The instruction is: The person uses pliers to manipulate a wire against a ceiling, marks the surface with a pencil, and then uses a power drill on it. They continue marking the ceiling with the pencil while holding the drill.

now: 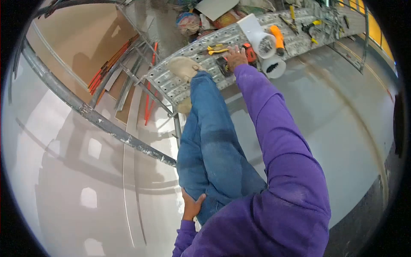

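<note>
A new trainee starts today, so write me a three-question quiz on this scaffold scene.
1. True or false: the left hand rests on the jeans.
2. The right hand reaches onto: A) a wooden table, B) the perforated metal platform, C) a ladder rung.
3. Fill in: the sleeve is coloured ____.
Key: 1 true; 2 B; 3 purple.

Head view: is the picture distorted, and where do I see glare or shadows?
Head view: strong fisheye bending, black corners; the metal platform curves. Pale glare patches lie on the glossy floor, with soft shadows of the scaffold bars; the right hand looks sharp.
</note>
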### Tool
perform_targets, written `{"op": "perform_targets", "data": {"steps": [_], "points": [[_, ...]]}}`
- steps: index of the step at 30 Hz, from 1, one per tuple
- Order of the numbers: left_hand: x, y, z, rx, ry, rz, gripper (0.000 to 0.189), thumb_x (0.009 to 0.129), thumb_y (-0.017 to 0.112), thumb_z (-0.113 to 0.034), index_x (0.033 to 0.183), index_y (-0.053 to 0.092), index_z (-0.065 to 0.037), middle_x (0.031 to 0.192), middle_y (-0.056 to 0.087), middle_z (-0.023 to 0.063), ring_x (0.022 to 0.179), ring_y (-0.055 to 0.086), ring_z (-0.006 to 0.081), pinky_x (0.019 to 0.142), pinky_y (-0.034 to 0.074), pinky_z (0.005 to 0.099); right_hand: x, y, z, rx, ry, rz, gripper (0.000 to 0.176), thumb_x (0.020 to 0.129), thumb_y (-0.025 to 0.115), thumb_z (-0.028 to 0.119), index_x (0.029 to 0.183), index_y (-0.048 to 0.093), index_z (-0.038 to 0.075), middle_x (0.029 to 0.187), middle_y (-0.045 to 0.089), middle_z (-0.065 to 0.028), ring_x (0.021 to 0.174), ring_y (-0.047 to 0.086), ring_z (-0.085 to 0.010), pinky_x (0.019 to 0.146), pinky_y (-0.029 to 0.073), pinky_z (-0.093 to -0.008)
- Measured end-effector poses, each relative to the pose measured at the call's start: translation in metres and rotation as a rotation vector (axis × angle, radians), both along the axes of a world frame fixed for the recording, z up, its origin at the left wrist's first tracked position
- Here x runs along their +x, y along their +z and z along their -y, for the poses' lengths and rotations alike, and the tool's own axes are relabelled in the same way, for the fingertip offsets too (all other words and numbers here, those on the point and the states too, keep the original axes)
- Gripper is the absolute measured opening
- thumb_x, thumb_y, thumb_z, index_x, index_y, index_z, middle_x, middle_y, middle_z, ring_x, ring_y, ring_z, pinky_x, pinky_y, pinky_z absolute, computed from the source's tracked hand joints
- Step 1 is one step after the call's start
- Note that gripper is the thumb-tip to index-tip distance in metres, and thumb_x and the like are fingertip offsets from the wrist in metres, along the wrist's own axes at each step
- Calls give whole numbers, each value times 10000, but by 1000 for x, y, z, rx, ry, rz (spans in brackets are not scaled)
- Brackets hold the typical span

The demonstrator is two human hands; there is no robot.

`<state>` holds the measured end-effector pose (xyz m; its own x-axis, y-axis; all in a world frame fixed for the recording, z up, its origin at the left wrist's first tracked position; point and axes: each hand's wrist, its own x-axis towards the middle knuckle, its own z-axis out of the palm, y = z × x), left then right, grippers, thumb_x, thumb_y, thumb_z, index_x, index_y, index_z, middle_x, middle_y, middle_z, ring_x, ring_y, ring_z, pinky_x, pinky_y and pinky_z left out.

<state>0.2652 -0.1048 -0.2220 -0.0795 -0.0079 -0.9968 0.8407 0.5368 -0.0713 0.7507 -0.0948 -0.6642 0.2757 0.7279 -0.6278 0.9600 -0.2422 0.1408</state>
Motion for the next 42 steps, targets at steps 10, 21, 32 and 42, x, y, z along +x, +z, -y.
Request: {"op": "perform_targets", "data": {"steps": [10,21,32,42], "points": [[-7,31,-53,200,-92,186,771,899,696,-401,1431,389,64,1372,504,273,1223,537,346,1024,435,415,10,471,64,-70,-789,-662,312,917,640,352,910,681,42,860,688,-177,817,671,-316,722,505,-430],[-4,88,-105,966,-555,443,251,954,605,-228,1101,656,-32,1054,672,155,997,629,261,914,482,392,-76,683,28,-243,-508,-836,435,904,621,416,1012,658,-4,991,666,-279,946,644,-436,813,505,-494],[-8,276,-70,1024,-82,61,582,933,615,-467,1291,564,-10,1215,615,228,1062,632,363,915,495,438,-10,689,-35,-641,30,-1179,225,930,650,254,835,656,50,643,563,-42,599,527,-133,573,452,-306],[-27,569,-97,2393,-262,-407,69,910,649,-82,880,642,-20,816,672,126,779,662,245,714,531,346,-79,816,-189,137,-150,-1710,109,800,646,44,822,541,25,660,620,-109,503,595,-127,440,465,-264]]}}
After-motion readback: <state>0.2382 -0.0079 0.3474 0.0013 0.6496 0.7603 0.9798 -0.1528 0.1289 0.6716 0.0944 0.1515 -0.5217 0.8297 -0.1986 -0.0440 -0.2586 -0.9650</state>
